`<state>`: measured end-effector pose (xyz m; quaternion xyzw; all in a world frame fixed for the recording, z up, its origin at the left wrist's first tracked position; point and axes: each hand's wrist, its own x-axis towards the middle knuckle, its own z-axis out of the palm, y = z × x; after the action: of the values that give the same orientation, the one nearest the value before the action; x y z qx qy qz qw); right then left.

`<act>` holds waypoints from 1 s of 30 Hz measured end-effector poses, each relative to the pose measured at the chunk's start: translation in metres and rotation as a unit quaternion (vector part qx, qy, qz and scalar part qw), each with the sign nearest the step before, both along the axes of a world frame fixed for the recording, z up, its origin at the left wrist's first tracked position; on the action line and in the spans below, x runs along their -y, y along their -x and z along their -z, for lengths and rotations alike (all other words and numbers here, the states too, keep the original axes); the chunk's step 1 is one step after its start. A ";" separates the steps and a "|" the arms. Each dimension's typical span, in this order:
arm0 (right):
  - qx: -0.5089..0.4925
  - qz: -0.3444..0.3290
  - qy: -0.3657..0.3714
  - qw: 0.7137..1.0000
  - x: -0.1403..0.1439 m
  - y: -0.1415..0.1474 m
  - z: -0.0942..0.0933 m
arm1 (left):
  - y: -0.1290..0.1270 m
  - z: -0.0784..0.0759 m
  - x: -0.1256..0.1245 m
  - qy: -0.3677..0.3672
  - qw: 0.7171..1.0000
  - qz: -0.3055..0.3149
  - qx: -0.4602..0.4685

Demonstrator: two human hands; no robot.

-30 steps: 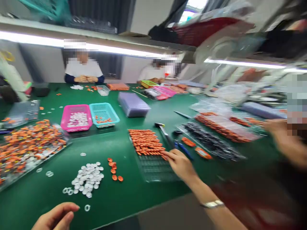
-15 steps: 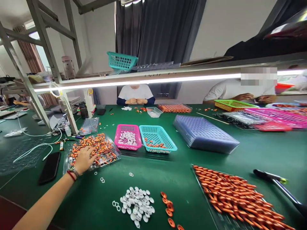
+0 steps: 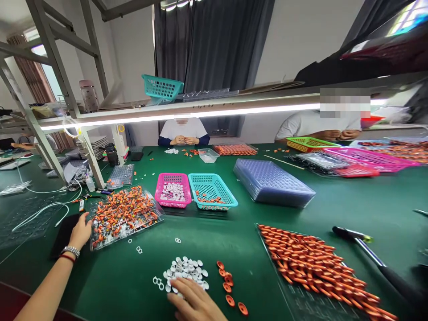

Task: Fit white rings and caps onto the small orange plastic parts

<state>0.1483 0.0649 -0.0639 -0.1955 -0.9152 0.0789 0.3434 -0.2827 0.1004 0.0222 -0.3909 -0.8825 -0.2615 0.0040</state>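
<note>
My left hand [image 3: 81,232] is beside the left edge of a clear plastic tray [image 3: 133,235] heaped with small orange parts [image 3: 125,207]. Its fingers are apart with nothing seen in them; whether they touch the tray's edge I cannot tell. Beneath that hand lies a dark phone [image 3: 63,238], partly covered. At the bottom middle, my right hand [image 3: 197,301] reaches over a pile of white discs [image 3: 187,269], fingers spread and slightly blurred, holding nothing visible. Several orange oval pieces [image 3: 227,287] lie to the right of the pile. A few white rings [image 3: 158,281] are at its left.
A pink basket [image 3: 157,187] with white pieces and a turquoise basket [image 3: 230,198] with orange pieces stand mid-table. Stacked clear trays [image 3: 274,183] are behind right. Orange parts fill a tray [image 3: 314,258] near a black-handled tool [image 3: 368,254]. Two people work opposite, under a lit shelf [image 3: 200,110].
My left hand has moved left off the heap of orange parts to the tray's left side. My right hand has come into view over the white discs. The view has shifted slightly right.
</note>
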 end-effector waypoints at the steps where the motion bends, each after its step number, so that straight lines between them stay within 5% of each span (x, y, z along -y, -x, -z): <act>1: 0.018 -0.018 -0.012 1.000 -0.006 0.018 -0.002 | 0.000 0.003 0.001 -0.012 1.000 -0.002 0.008; 4: 0.016 -0.029 -0.014 0.999 -0.017 0.047 0.001 | 0.002 0.010 0.002 -0.047 0.999 -0.001 0.026; 9: -0.072 0.028 -0.014 0.997 -0.015 0.038 0.018 | 0.001 0.016 0.003 -0.083 0.995 0.004 0.050; 14: -0.070 0.062 0.038 0.995 -0.022 0.035 -0.001 | -0.004 0.021 0.006 -0.112 0.991 0.002 0.078; 18: -0.044 0.132 0.110 0.984 -0.076 0.059 -0.025 | -0.004 0.025 0.008 -0.141 0.984 0.003 0.110; 23: -0.061 0.212 0.146 0.964 -0.161 0.103 -0.030 | -0.007 0.032 0.010 -0.195 0.968 0.021 0.153; 30: -0.087 0.227 0.241 0.940 -0.185 0.126 -0.020 | -0.018 0.043 0.018 -0.270 0.948 0.017 0.170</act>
<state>0.0220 0.2502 -0.0442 -0.4671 -0.7669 0.2339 0.3726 -0.2650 0.0827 -0.0212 -0.3402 -0.7599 -0.5520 -0.0449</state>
